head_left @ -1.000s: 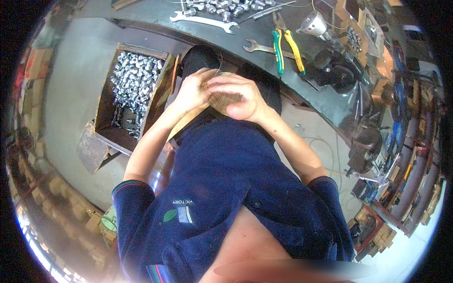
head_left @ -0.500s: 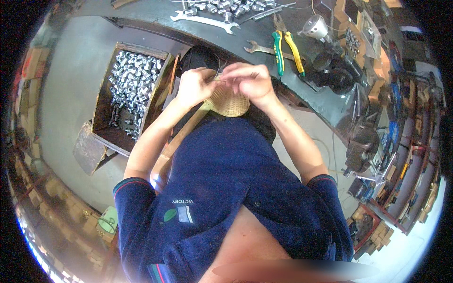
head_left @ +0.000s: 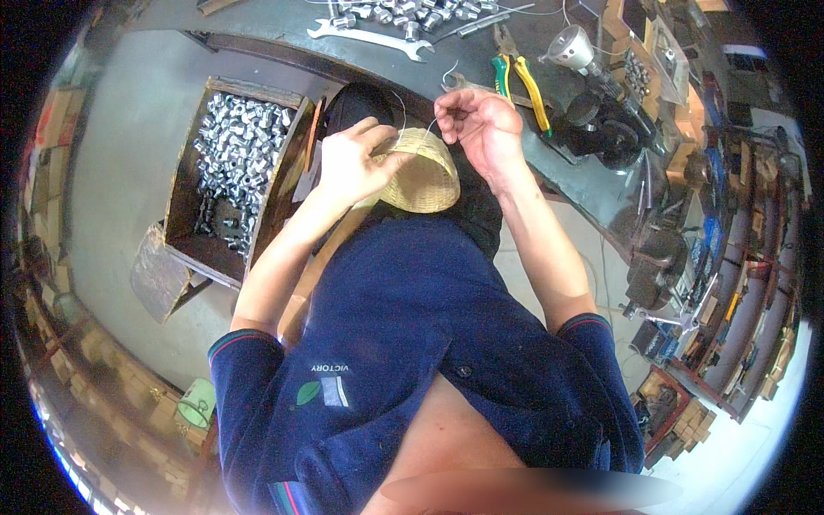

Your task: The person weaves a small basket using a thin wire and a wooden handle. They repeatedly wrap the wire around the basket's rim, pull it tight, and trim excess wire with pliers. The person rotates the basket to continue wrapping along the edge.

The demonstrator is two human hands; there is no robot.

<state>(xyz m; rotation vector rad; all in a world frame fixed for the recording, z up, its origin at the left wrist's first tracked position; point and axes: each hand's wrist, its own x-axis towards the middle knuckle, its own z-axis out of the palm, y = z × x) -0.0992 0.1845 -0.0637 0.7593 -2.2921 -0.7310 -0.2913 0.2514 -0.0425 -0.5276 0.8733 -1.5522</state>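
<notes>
I'm gripping the woven basket (head_left: 422, 182) by its rim with the left hand (head_left: 356, 160); the right hand (head_left: 482, 124) is pinching thin wire (head_left: 431, 128) running up from it. Basket's sitting over the lap, pliers (head_left: 534, 96) are lying on the worktop (head_left: 463, 56), metal fittings (head_left: 245, 150) are heaping up in a box (head_left: 178, 202) off left.

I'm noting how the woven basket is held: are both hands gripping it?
No, only the left hand holds the woven basket, near its rim, while the right hand is apart from it.

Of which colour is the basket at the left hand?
The basket is pale yellow, best seen in head view.
</notes>
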